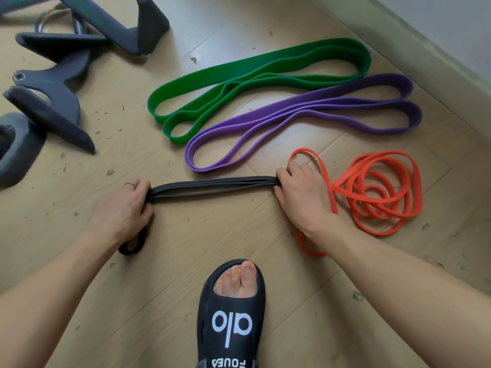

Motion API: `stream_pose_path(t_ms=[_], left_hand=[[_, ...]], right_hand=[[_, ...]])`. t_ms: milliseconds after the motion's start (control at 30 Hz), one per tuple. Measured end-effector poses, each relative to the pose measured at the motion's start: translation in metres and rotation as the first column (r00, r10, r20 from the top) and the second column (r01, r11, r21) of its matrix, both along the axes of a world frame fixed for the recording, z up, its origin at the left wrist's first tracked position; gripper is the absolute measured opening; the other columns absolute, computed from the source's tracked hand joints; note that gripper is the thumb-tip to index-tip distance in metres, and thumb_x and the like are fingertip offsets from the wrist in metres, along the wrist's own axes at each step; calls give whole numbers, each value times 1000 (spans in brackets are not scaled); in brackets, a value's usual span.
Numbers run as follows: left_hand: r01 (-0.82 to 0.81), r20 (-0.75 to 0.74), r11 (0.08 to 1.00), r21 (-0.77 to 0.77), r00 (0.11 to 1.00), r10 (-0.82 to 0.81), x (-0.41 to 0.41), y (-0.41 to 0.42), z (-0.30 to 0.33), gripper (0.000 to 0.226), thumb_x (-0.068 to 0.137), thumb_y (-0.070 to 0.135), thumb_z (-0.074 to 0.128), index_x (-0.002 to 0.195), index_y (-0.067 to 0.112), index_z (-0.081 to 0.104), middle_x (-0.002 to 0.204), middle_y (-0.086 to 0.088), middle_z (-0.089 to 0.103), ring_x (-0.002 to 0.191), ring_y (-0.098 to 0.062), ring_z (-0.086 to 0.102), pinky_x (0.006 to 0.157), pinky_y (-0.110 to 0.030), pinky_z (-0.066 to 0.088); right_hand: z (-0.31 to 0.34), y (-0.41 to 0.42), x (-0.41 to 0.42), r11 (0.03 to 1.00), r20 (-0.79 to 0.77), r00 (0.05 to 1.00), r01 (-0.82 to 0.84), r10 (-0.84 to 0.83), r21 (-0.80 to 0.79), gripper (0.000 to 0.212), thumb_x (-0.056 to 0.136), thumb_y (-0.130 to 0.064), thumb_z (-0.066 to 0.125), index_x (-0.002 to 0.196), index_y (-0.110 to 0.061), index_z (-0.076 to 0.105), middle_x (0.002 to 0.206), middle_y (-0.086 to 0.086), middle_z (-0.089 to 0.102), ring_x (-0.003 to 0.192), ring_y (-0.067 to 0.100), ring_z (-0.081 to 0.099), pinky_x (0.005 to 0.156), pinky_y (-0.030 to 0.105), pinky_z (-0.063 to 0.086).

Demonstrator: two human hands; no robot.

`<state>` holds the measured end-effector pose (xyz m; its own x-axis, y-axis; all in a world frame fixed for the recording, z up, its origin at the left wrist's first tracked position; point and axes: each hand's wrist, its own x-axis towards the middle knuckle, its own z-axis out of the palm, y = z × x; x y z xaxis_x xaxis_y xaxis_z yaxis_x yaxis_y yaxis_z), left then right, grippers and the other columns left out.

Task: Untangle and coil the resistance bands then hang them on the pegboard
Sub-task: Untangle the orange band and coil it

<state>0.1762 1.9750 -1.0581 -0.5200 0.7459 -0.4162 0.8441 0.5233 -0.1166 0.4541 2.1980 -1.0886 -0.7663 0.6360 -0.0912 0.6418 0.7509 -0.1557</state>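
Observation:
A black resistance band (212, 186), folded into several strands, stretches level just above the wooden floor. My left hand (125, 205) grips its left end, and a loop of the band hangs out below that wrist. My right hand (303, 195) grips its right end. A green band (255, 75) and a purple band (300, 115) lie folded in long loops on the floor beyond. An orange band (377, 189) lies in a loose tangled coil to the right, partly under my right wrist. No pegboard is in view.
Dark grey push-up handles (53, 83) lie at the upper left. A foot in a black slipper (231, 314) stands at the bottom centre. A white skirting board (425, 49) runs along the right. Small debris specks dot the floor (186, 248).

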Motion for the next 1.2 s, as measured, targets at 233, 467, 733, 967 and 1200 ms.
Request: stream_pose_path(t_ms=[233, 467, 733, 967, 1200], left_hand=[[10, -29, 996, -90, 999, -13, 5, 12, 3, 32, 90, 42, 61, 108, 19, 48, 93, 1, 45, 83, -21, 46, 60, -34, 42], [94, -32, 992, -88, 995, -97, 16, 37, 16, 72, 72, 50, 76, 130, 15, 52, 122, -12, 59, 111, -37, 59, 96, -45, 43], [361, 27, 902, 238, 925, -378, 76, 94, 36, 67, 71, 39, 76, 127, 9, 54, 119, -14, 57, 103, -38, 60, 86, -44, 50], [619, 72, 765, 177, 767, -637, 141, 133, 5, 100, 72, 52, 80, 153, 8, 39, 144, -15, 53, 131, -32, 54, 111, -42, 42], [608, 97, 782, 140, 777, -622, 173, 170, -1, 50, 88, 27, 64, 132, 8, 48, 118, -12, 59, 106, -34, 62, 88, -43, 50]], right_hand=[[3, 1, -4, 1000, 58, 998, 2, -3, 3, 34, 71, -31, 84, 86, -10, 61, 87, 15, 61, 81, 37, 58, 73, 44, 48], [17, 11, 21, 999, 8, 999, -49, 49, -22, 59, 81, -63, 64, 111, -13, 60, 105, 11, 57, 97, 33, 54, 84, 44, 42], [25, 42, 60, 952, 189, 939, 301, -286, -54, 47, 92, -51, 60, 123, -15, 57, 121, 12, 59, 114, 35, 50, 93, 44, 40], [32, 50, 66, 977, 246, 949, 211, -197, -30, 23, 95, -25, 51, 114, -15, 61, 121, 9, 62, 118, 32, 49, 96, 41, 36], [35, 51, 84, 970, 232, 945, 242, -232, -14, 24, 89, -19, 54, 110, -11, 62, 116, 13, 64, 111, 35, 55, 92, 43, 38]])
